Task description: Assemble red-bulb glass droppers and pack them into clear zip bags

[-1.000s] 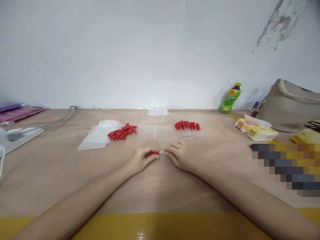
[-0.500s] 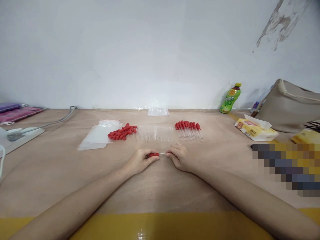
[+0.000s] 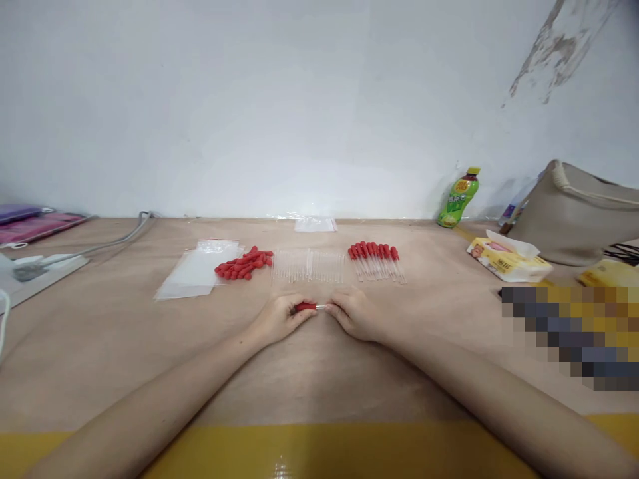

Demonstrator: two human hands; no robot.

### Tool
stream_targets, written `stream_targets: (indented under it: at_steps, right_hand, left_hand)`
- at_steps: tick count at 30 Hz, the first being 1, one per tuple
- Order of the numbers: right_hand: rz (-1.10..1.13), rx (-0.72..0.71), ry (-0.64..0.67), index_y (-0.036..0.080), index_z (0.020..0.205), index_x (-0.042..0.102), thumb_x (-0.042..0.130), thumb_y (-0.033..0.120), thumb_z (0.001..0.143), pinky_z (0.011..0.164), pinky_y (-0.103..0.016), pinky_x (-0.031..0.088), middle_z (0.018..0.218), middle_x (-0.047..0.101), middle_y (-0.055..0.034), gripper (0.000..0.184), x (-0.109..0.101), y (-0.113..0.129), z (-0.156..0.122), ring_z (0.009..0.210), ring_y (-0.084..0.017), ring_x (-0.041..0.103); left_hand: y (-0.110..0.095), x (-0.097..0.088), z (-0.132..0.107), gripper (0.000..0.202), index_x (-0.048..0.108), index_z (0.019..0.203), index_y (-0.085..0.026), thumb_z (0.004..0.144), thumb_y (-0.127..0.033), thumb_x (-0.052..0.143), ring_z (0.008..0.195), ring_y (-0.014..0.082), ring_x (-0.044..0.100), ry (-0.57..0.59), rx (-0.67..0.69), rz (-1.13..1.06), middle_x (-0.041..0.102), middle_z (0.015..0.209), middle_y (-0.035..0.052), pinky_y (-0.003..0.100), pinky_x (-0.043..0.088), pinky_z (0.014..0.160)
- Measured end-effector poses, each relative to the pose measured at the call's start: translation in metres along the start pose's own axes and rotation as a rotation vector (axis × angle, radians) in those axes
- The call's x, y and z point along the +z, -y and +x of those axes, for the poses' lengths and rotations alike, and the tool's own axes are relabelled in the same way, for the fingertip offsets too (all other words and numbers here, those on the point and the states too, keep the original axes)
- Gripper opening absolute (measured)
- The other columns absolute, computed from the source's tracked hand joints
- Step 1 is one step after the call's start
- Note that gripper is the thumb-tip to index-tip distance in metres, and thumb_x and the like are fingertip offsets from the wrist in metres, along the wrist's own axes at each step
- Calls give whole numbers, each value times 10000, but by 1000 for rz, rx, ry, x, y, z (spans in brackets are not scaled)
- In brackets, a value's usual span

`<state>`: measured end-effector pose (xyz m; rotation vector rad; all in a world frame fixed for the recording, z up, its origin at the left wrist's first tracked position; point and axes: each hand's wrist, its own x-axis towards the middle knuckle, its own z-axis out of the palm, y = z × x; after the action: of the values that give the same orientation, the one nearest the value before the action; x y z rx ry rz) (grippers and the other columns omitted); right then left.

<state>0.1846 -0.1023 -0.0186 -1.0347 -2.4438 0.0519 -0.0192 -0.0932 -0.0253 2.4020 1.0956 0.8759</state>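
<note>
Head view: left hand (image 3: 277,319) grip is pinching the red bulb (image 3: 305,307), right hand (image 3: 357,316) grip is pinching the glass tube (image 3: 321,307), both meeting low over mid-worktop (image 3: 319,379). I'm judging that holding them coaxial and pushing gently with a slight twist is working best, since glass snaps.

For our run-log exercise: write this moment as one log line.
left hand: pinches small red rubber bulb | right hand: holds thin clear tube | bulb meets tube end

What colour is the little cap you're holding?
Red cap on a clear tube; head view shows it best.
</note>
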Motion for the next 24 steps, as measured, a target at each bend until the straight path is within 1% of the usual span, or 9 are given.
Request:
stream_targets:
  at_steps: [2, 4, 6, 8, 10, 12, 14, 18, 24]
  right_hand:
    - [-23, 11, 49, 182, 722, 581, 445, 229, 834, 623, -249, 371, 708, 621, -33, 182, -11, -1, 2, 662, -140, 544]
    - [-9, 96, 77, 180, 699, 601, 474, 196, 792, 572, -239, 355, 673, 625, -27, 158, -23, -7, 5, 601, -132, 536]
    - [33, 256, 56, 177, 651, 609, 475, 193, 767, 520, -229, 334, 626, 620, -20, 179, -33, -18, 10, 551, -125, 524]
    - [41, 440, -9, 176, 580, 592, 465, 236, 763, 509, -233, 328, 578, 605, -18, 231, -39, -33, 18, 535, -132, 524]
    - [-23, 606, -74, 177, 514, 562, 447, 292, 772, 528, -249, 335, 548, 591, -28, 304, -38, -49, 27, 548, -149, 535]
    - [-107, 716, -90, 179, 494, 553, 428, 323, 782, 570, -269, 347, 563, 592, -45, 345, -32, -61, 38, 589, -170, 554]
    - [-171, 769, -85, 178, 531, 576, 414, 343, 792, 621, -298, 354, 615, 606, -70, 349, -22, -69, 47, 652, -197, 572]
    - [-266, 808, -61, 155, 684, 635, 400, 348, 800, 696, -368, 337, 723, 628, -130, 326, -5, -74, 56, 750, -257, 583]
    - [-297, 813, -1, 141, 750, 646, 383, 361, 808, 730, -387, 304, 776, 636, -149, 348, -3, -71, 54, 784, -268, 585]
  left_hand:
    - [2, -2, 2, 207, 622, 953, -191, 790, -293, 543, 713, 152, 581, -35, 31, 32, 637, 839, 44, 264, 468, 648]
    - [3, -3, 3, 282, 579, 1044, -186, 780, -279, 552, 683, 141, 557, -86, 41, 53, 608, 855, 49, 263, 465, 634]
    - [5, -4, 4, 300, 566, 1060, -184, 774, -273, 555, 659, 135, 540, -109, 33, 67, 588, 837, 45, 265, 461, 628]
    - [7, -4, 5, 228, 597, 983, -180, 782, -274, 543, 657, 136, 540, -88, 24, 80, 582, 811, 41, 265, 455, 628]
    - [7, -3, 5, 176, 615, 911, -176, 801, -272, 517, 653, 133, 545, -55, 21, 91, 579, 796, 40, 258, 447, 626]
    - [7, -3, 5, 162, 618, 870, -172, 812, -268, 501, 652, 129, 546, -38, 22, 107, 574, 788, 39, 253, 440, 629]
    - [7, -3, 5, 159, 617, 847, -169, 814, -270, 498, 655, 129, 543, -23, 22, 123, 565, 775, 37, 250, 435, 631]
    - [8, -4, 5, 156, 617, 844, -170, 813, -267, 499, 677, 136, 544, -17, 33, 131, 559, 770, 37, 253, 430, 635]
    - [7, -3, 6, 162, 615, 853, -164, 816, -266, 495, 662, 128, 545, -9, 37, 124, 558, 777, 37, 248, 436, 629]
